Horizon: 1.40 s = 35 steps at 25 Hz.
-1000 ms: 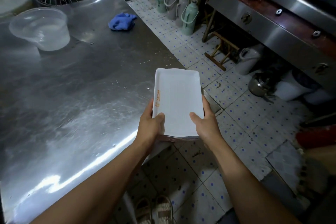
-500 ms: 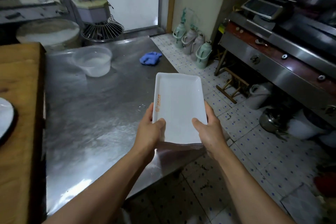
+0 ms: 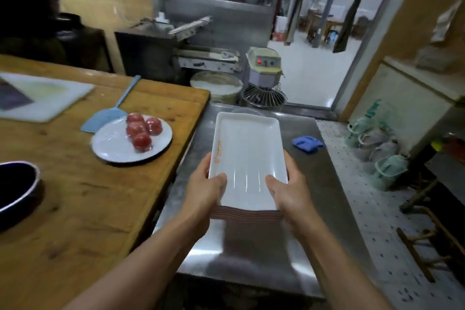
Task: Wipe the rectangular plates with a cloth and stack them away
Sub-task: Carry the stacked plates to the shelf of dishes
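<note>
White rectangular plates (image 3: pixel 247 158) form a stack held above the steel table (image 3: pixel 327 196). The left hand (image 3: pixel 205 192) and right hand (image 3: pixel 289 194) grip its near corners, thumbs on top.

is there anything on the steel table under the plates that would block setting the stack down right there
Nothing visible does. Both hands, left hand and right hand, grip the stack of rectangular plates above a bare stretch of the steel table. The blue cloth lies off to the right, clear of that spot.
</note>
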Motion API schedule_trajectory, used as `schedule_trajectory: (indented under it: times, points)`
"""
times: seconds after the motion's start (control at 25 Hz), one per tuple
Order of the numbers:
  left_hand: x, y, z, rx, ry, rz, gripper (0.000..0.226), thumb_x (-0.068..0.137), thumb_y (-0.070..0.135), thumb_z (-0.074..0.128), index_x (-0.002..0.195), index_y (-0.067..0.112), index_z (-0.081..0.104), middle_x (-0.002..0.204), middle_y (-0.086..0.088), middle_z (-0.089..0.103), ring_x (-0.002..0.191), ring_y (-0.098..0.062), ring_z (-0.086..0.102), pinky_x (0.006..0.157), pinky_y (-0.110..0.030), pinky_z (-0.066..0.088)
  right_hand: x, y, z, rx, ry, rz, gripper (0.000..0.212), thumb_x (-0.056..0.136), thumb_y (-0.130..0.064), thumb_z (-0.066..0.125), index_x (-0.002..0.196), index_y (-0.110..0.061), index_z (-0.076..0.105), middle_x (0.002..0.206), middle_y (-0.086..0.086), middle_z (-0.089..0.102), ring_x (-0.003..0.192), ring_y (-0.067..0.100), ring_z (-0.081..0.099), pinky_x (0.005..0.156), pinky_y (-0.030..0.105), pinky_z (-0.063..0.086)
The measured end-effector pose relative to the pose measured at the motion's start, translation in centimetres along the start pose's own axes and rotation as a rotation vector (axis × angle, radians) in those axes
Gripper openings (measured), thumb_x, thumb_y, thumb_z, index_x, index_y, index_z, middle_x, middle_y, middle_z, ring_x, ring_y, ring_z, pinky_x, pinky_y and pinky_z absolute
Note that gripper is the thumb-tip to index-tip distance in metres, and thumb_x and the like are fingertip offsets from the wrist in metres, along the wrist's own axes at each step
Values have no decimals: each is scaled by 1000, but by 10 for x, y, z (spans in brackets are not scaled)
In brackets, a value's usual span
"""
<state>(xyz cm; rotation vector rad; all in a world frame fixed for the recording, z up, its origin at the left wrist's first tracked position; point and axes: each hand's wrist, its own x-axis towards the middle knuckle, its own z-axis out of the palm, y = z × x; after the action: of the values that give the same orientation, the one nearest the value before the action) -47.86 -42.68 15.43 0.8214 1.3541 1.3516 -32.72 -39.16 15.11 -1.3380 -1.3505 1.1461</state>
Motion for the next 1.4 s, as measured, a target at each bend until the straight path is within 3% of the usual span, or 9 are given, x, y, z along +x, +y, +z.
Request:
schedule_trajectory:
  times: [0.12,0.32,0.4,0.52,0.64,0.76,1.0,1.24,1.4]
  points:
    - [-30,10,-40,-62,201,39,47,87,-5,46,102,37,59,84,11,72,71,-11,71,52,-24,53,-6,-16,39,4,-209,-64,54,85,2,51,111,-45,55,101,-16,69,93,7,67,76,27,56]
    - [-86,22,-116,-131,486,104,44,87,-6,46,101,34,60,75,13,73,66,-8,70,49,-21,51,-41,-43,121,19,-499,-132,57,83,2,51,110,-48,56,92,-23,69,82,-5,66,58,11,50]
    - [-113,24,-152,-145,607,124,43,88,-3,47,110,32,57,78,12,73,68,-9,70,49,-22,52,-64,-53,158,38,-620,-138,56,85,2,51,115,-45,53,97,-19,67,83,0,67,58,14,53]
    - [-152,26,-201,-169,748,116,39,93,7,49,123,32,51,97,4,69,77,-17,71,57,-29,56,-101,-68,214,26,-754,-147,54,88,-1,53,122,-42,49,102,-17,63,94,9,64,75,29,57]
    - [-191,28,-260,-200,888,156,41,95,7,47,131,25,49,106,1,67,82,-17,70,56,-25,55,-142,-81,280,26,-878,-168,55,87,1,53,122,-41,48,103,-13,62,96,12,63,80,36,57]
    - [-228,33,-324,-207,1011,187,46,95,4,46,136,23,46,112,0,66,88,-18,68,57,-26,55,-188,-97,347,-1,-984,-159,60,88,0,54,135,-36,41,97,-16,58,93,14,62,64,29,57]
    - [-285,47,-439,-230,1172,221,42,94,1,45,128,24,51,93,9,66,82,-14,66,52,-22,52,-266,-125,463,-57,-1114,-101,65,91,-6,53,143,-36,29,110,0,52,78,20,65,42,22,49]
    - [-317,61,-532,-235,1286,211,33,94,1,45,114,25,56,92,7,67,80,-15,67,52,-24,52,-317,-150,561,-74,-1206,-164,60,91,-6,53,141,-30,32,105,-3,54,84,19,63,49,26,54]
    - [-313,70,-601,-260,1351,217,31,94,-1,44,108,25,57,92,5,67,84,-18,66,58,-27,52,-329,-160,641,-62,-1255,-234,55,89,-5,54,136,-28,39,99,-10,54,94,22,62,72,41,59]
